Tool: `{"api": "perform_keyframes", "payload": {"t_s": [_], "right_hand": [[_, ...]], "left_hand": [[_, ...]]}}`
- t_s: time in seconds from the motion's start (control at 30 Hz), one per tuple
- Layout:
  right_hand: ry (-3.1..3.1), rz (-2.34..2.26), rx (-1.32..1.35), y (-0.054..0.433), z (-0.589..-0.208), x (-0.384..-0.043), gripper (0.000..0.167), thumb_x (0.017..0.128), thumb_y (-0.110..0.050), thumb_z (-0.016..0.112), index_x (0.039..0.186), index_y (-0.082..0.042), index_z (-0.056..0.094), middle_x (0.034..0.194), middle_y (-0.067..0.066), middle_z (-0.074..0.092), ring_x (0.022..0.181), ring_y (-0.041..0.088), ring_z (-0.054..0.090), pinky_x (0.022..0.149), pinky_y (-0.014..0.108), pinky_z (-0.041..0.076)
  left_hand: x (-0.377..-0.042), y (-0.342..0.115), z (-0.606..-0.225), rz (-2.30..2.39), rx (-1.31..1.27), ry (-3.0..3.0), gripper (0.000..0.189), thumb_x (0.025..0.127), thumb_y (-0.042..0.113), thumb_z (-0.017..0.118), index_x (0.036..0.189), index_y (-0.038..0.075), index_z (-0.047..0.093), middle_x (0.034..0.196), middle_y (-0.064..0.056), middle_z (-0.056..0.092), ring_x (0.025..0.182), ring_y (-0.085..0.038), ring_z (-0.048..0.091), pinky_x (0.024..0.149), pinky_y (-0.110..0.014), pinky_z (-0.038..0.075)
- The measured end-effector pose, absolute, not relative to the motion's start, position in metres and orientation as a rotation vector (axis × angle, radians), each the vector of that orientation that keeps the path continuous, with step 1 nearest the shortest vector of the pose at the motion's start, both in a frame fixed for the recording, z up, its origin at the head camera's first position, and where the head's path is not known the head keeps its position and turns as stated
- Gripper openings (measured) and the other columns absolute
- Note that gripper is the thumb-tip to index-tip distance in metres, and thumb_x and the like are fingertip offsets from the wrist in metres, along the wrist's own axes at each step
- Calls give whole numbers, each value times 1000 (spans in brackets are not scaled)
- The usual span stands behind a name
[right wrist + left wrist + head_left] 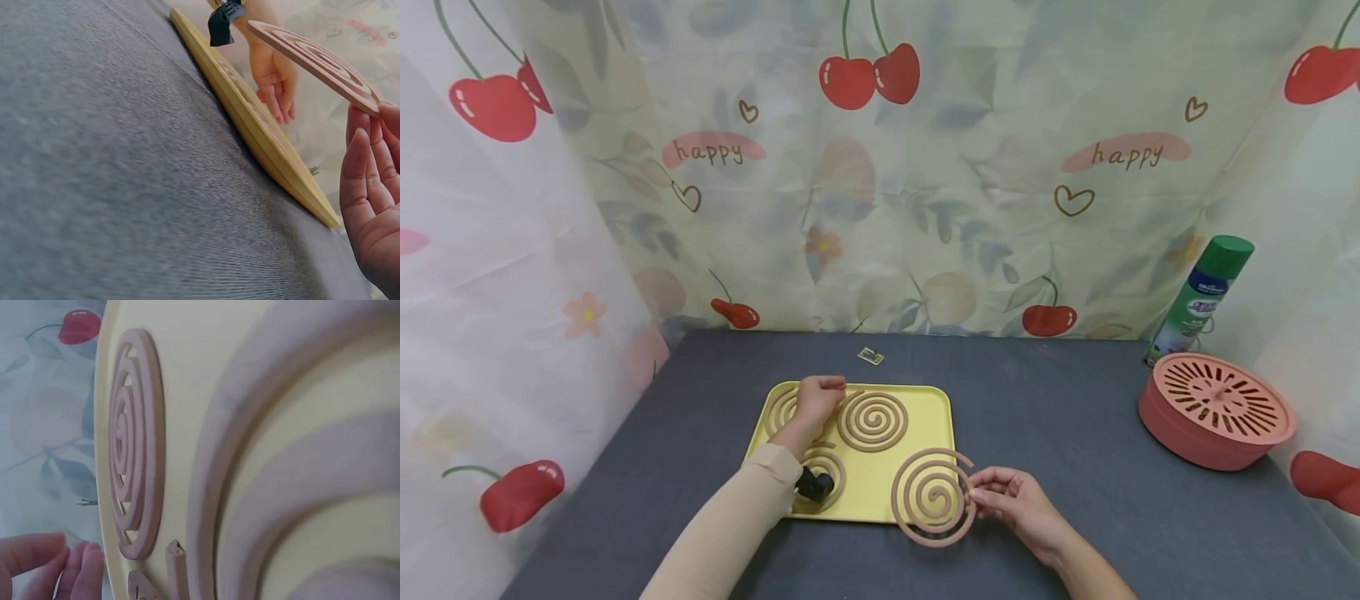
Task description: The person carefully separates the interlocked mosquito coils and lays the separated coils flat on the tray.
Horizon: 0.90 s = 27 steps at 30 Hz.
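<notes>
My right hand pinches a brown mosquito coil by its outer edge between thumb and fingers. In the right wrist view that coil is raised and tilted above the yellow tray. Over the tray's back left part is my left hand, its fingers loosely bent and nothing seen in them. Beneath and around it lie a back-left coil, partly hidden by the hand, and a front-left coil, partly covered by the sleeve and a black wrist camera. Another coil lies whole at the tray's back middle.
A pink round coil holder with a slotted lid stands on the right of the dark table. Behind it leans a green spray can. A small flat metal piece lies beyond the tray, near the patterned curtain.
</notes>
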State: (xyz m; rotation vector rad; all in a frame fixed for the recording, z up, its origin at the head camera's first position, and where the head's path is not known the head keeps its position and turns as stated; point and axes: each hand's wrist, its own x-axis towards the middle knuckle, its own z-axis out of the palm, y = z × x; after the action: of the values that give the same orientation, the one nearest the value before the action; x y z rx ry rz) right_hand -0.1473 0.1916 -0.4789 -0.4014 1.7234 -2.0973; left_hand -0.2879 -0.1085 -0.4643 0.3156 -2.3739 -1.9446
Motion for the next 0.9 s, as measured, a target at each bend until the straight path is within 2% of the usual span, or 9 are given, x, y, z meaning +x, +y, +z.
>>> {"api": "perform_keyframes", "payload": {"t_s": [0.27, 0.37, 0.5, 0.57, 0.67, 0.73, 0.8, 0.9], "right_hand": [[1714, -2071, -325, 189, -480, -163, 11, 91, -5, 57, 94, -14, 62, 86, -7, 68, 78, 2, 63, 70, 18, 52], [1723, -2052, -306, 187, -479, -168, 10, 90, -5, 58, 94, -13, 62, 86, -8, 68, 77, 2, 63, 69, 18, 52], [1744, -2027, -287, 184, -476, -175, 8, 89, -7, 59, 96, -10, 62, 84, -8, 67, 75, 2, 62, 69, 19, 52], [1761, -2011, -276, 182, -475, -179, 7, 89, -7, 59, 96, -8, 62, 84, -7, 67, 74, 3, 62, 69, 19, 52], [1793, -1984, -238, 180, -474, -183, 8, 88, -8, 61, 96, -7, 61, 82, -7, 68, 73, 3, 63, 68, 19, 52], [1813, -1966, -208, 178, -474, -186, 9, 88, -9, 62, 96, -6, 61, 82, -7, 68, 73, 3, 63, 68, 19, 52], [1827, -1949, -180, 176, -473, -188, 12, 87, -10, 63, 97, -4, 61, 81, -6, 69, 73, 3, 63, 67, 19, 53], [1843, -1926, -164, 174, -472, -190, 16, 86, -10, 64, 99, -1, 61, 82, -5, 69, 72, 4, 64, 68, 20, 53]], "left_hand": [[-285, -117, -456, -2483, 342, -1958, 43, 89, -6, 54, 131, -8, 46, 131, -30, 49, 123, -35, 49, 102, -39, 43], [-282, -118, -452, -2487, 326, -1927, 42, 88, -4, 56, 130, -7, 48, 130, -28, 51, 123, -35, 50, 103, -42, 41], [-278, -118, -447, -2461, 326, -1929, 39, 87, -3, 59, 126, -5, 53, 126, -23, 56, 115, -28, 57, 103, -42, 41], [-275, -119, -445, -2430, 322, -1939, 38, 87, -3, 60, 124, -5, 54, 121, -20, 60, 105, -21, 62, 99, -38, 45], [-271, -121, -442, -2401, 305, -1909, 36, 85, -4, 61, 120, -6, 56, 108, -14, 67, 88, -7, 65, 85, -25, 51], [-267, -122, -440, -2393, 292, -1863, 34, 84, -5, 61, 118, -7, 57, 100, -9, 69, 81, -4, 64, 76, -19, 52], [-264, -124, -438, -2390, 280, -1826, 34, 84, -5, 62, 117, -8, 57, 93, -4, 69, 79, -3, 64, 73, -16, 52], [-257, -126, -435, -2388, 272, -1817, 35, 84, -4, 63, 118, -7, 56, 88, 2, 68, 83, -4, 64, 76, -17, 52]]}}
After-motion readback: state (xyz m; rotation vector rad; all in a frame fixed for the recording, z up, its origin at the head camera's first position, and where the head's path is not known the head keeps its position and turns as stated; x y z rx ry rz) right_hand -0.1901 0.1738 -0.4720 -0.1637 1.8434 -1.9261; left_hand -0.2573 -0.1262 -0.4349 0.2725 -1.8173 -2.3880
